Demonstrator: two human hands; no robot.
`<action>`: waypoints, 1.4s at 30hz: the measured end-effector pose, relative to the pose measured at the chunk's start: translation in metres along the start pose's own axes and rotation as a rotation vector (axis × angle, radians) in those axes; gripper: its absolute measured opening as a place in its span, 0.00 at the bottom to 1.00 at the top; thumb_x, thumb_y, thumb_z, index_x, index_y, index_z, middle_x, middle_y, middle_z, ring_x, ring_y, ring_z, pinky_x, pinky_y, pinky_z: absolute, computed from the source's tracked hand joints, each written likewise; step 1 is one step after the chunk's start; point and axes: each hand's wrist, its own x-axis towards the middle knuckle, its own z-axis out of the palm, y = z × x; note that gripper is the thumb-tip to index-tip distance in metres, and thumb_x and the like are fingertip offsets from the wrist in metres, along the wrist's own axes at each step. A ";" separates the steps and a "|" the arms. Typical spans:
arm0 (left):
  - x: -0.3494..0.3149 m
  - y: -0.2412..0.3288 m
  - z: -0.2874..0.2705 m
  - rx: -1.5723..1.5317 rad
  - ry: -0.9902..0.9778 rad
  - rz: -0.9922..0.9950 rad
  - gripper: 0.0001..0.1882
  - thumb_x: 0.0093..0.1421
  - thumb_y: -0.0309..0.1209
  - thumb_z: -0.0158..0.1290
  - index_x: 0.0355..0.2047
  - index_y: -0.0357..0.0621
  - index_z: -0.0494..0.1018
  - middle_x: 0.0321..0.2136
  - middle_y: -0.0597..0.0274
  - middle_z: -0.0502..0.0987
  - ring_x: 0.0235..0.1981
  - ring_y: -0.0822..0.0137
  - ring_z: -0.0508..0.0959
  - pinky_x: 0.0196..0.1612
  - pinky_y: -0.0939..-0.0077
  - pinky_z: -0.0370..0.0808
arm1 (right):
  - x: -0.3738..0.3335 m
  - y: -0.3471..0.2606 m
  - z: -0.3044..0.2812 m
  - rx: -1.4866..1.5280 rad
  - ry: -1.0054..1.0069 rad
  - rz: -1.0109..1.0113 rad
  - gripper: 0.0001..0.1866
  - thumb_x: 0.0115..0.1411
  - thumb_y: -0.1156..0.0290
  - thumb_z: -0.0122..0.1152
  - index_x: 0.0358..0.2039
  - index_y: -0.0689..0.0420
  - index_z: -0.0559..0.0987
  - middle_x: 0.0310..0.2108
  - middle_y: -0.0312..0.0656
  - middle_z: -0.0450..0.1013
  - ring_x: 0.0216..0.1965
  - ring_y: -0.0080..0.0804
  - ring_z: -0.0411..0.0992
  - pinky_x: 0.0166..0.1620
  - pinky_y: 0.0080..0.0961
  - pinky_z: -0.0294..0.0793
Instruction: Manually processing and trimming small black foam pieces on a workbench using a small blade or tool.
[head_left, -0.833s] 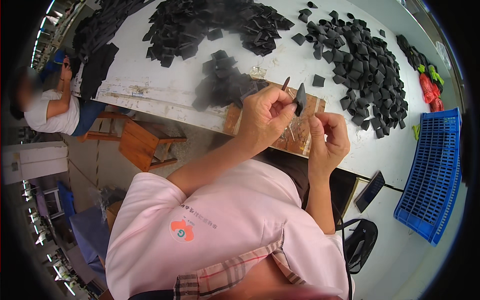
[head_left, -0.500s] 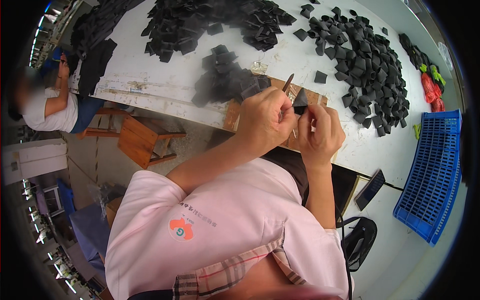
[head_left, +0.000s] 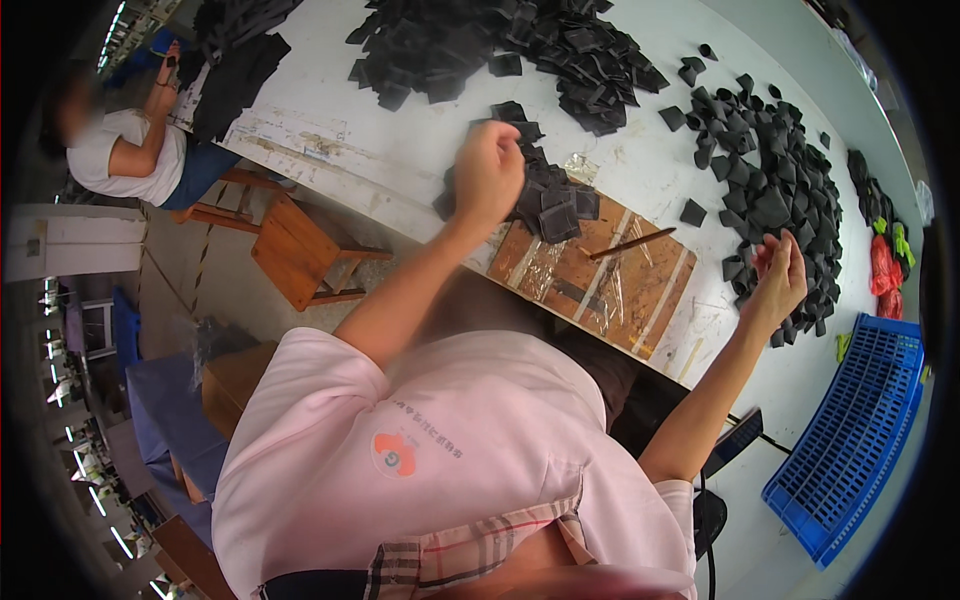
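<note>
My left hand [head_left: 489, 175] is over the near small heap of flat black fabric pieces [head_left: 562, 208], its fingers curled in. Whatever may be in those fingers is hidden. To the right, my right hand [head_left: 778, 285] is at the near edge of a big heap of folded, looped black pieces [head_left: 790, 165], with its fingers apart and nothing in them. One larger-looking black piece [head_left: 769, 209] shows just beyond its fingertips. Between my hands, a thin brown pointed stick [head_left: 632, 243] lies across a brown board [head_left: 575, 268] with clear tape on it.
Large heaps of flat black pieces [head_left: 430, 50] cover the far side of the white table [head_left: 350, 180]. A blue plastic crate [head_left: 850, 440] leans at right, near a dark phone [head_left: 733, 442]. A wooden stool [head_left: 300, 252] and a seated person [head_left: 130, 150] are at left.
My hands have parted from over the board. The left went left to the small heap, the right went right to the looped pieces and let go its black piece. The stick now lies down.
</note>
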 end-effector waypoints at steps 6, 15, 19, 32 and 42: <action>0.075 -0.073 0.025 0.525 -0.065 -0.255 0.19 0.46 0.32 0.52 0.38 0.37 0.68 0.35 0.47 0.70 0.35 0.55 0.71 0.39 0.64 0.68 | -0.047 0.042 0.007 -0.005 -0.273 0.198 0.10 0.56 0.72 0.50 0.36 0.65 0.72 0.21 0.34 0.69 0.19 0.14 0.64 0.21 0.11 0.63; 0.090 -0.076 0.026 0.386 0.024 0.180 0.04 0.45 0.24 0.51 0.22 0.36 0.69 0.22 0.53 0.73 0.22 0.60 0.74 0.28 0.70 0.70 | -0.106 0.017 0.004 -0.266 -0.551 0.300 0.06 0.55 0.77 0.49 0.29 0.66 0.72 0.17 0.33 0.66 0.18 0.16 0.60 0.22 0.12 0.61; 0.066 -0.029 -0.002 -0.106 0.049 -0.009 0.05 0.48 0.26 0.52 0.23 0.36 0.69 0.18 0.65 0.71 0.16 0.77 0.69 0.18 0.83 0.66 | -0.128 -0.005 0.007 -0.286 -0.651 0.209 0.05 0.55 0.76 0.50 0.27 0.65 0.73 0.19 0.37 0.68 0.19 0.22 0.65 0.24 0.18 0.64; -0.070 0.082 -0.012 -1.177 -1.059 -1.091 0.06 0.51 0.24 0.46 0.31 0.38 0.68 0.23 0.66 0.70 0.18 0.81 0.68 0.13 0.90 0.59 | -0.138 -0.035 0.026 0.043 -0.610 -0.255 0.13 0.49 0.73 0.59 0.33 0.66 0.70 0.36 0.46 0.65 0.34 0.31 0.66 0.36 0.23 0.68; -0.075 0.124 -0.017 -0.906 -0.867 -0.551 0.10 0.53 0.30 0.48 0.34 0.37 0.69 0.23 0.67 0.72 0.20 0.81 0.67 0.22 0.91 0.62 | -0.134 -0.029 0.004 0.651 -0.421 0.535 0.06 0.57 0.71 0.49 0.27 0.61 0.70 0.24 0.38 0.70 0.22 0.22 0.69 0.27 0.17 0.70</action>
